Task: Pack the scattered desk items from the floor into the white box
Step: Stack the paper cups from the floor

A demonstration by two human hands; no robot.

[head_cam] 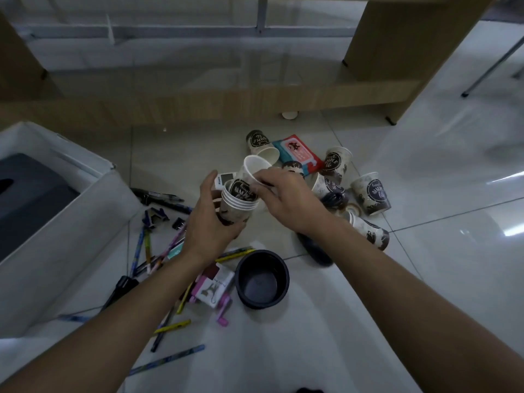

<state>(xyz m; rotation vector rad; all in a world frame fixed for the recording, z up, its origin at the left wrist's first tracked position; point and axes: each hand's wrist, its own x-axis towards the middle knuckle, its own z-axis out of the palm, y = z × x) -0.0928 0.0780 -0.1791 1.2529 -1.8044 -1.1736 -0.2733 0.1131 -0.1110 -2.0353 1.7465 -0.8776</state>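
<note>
Beside the white box [85, 211], left fingers [230, 228] clasp the cup stack [236, 207], right fingers [265, 177] pinch another cup [252, 167] by its rim.

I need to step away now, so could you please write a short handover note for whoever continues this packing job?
Left hand grips the cup stack. Right hand pinches a single cup, tilted into the stack's top.
White box, at left, holds a dark grey item.
Done: some cups nested.
Left: the stack, loose cups, pens, black pot and wipes pack on the floor, all to be boxed.
</note>
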